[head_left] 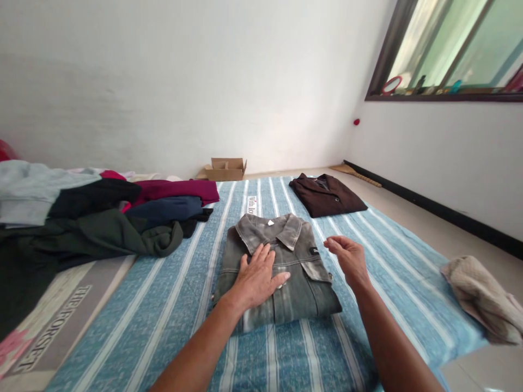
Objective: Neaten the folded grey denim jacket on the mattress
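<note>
From the head camera, a folded grey denim jacket (281, 269) is lying collar-up on a blue striped sheet (171, 305) spread over the floor, roughly in the middle of the sheet and straight ahead of the person. The left hand (258, 277) is pressing flat on the jacket's front, palm down, fingers spread and stretched toward the collar, gripping nothing. The right hand (348, 260) is hovering just beside the jacket's right edge, near its chest pocket, with the fingers loosely curled and bunched toward the thumb; it is holding nothing and is not touching the cloth as far as can be seen.

Farther along the sheet, well apart from the hands, a folded dark brown jacket (327, 194) is lying near the far edge. To the left, a loose pile of clothes (102, 218) in grey, black, dark green, navy and maroon is sprawling across the sheet's edge and onto a printed mat (53, 321) with lettering. On the right, a crumpled beige garment (482, 296) is sitting at the sheet's edge where it meets the tiled floor. A small open cardboard box (225, 169) is standing against the white wall beyond the sheet, and a window (453, 49) with small objects on its sill is showing at the upper right.
</note>
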### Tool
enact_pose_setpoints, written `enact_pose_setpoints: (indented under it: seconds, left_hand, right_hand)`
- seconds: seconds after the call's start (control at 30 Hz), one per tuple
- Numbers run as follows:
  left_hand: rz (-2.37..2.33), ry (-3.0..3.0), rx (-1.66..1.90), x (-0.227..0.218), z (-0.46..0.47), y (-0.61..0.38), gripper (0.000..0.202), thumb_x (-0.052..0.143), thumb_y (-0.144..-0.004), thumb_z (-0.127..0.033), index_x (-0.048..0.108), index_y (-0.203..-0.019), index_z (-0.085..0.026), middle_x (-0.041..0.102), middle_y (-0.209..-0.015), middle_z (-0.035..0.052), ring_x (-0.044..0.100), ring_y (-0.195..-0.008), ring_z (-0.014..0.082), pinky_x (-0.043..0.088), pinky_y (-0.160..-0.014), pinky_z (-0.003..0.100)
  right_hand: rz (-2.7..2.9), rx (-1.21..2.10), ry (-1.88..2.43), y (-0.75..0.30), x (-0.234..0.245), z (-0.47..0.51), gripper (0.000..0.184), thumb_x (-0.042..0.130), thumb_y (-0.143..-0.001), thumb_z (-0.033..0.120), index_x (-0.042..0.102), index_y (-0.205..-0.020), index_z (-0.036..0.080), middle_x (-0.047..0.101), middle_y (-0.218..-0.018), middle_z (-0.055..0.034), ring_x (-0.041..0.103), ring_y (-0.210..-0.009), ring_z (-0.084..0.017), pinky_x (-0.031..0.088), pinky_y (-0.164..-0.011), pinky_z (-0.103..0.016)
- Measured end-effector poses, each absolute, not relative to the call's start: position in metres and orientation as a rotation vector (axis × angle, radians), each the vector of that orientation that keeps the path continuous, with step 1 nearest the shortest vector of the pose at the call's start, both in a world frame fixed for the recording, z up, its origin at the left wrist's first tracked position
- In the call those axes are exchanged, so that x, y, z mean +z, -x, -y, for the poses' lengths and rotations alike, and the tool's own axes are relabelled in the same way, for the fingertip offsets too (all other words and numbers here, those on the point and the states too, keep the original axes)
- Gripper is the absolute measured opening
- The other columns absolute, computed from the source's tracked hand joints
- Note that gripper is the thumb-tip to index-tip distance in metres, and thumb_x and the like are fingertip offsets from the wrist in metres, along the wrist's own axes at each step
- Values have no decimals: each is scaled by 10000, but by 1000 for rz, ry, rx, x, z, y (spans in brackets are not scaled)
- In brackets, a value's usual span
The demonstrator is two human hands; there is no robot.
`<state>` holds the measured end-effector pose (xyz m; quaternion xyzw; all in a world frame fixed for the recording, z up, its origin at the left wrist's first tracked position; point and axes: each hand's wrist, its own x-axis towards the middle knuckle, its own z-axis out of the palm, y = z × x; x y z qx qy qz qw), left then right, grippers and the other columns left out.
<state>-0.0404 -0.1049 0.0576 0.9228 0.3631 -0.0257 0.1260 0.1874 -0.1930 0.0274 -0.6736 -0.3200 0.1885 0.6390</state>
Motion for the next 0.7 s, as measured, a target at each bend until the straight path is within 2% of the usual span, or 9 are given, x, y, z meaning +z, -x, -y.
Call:
enact_pose_setpoints:
  seconds: [0.23,0.33,0.47,0.57,0.7]
  left_hand:
    - [-1061,-2762,-2,64,108,34,641,344,-885,-533,397,-1365,-111,272,-1500,151,122,-1413,273,133,-1105,537]
    - [-1015,-2779,39,72,114,27,605,359,-893,-485,396,-1365,-107,270,-1503,142,129,-1412,258,143,-1120,489]
    - [-950,-2785,37,78,118,17,586,369,-895,-453,403,-1363,-102,262,-1507,137,130,-1412,253,169,-1125,440]
    - [-973,-2769,29,71,117,14,618,337,-904,-466,379,-1377,-71,249,-1507,158,127,-1411,263,178,-1124,430]
    - [-1069,-2712,-57,57,112,13,729,265,-902,-544,314,-1410,-23,202,-1506,202,97,-1409,292,173,-1114,466]
  right_hand:
    - [556,752,1476,-178,0,212,305,711,-610,426,660,-742,157,664,-655,-34,602,-607,-171,443,-580,-277]
    - [592,781,1499,-173,-1,213,277,700,-622,416,655,-722,161,635,-601,-12,538,-519,-136,397,-516,-254]
    - [603,775,1524,-173,0,212,251,684,-639,399,658,-718,163,613,-577,4,506,-502,-121,374,-500,-240]
    - [614,778,1546,-173,-1,212,246,675,-646,405,659,-707,168,597,-559,12,485,-482,-114,347,-471,-231]
    - [620,763,1595,-172,-2,213,264,662,-650,431,665,-705,173,581,-536,14,467,-456,-113,316,-436,-227]
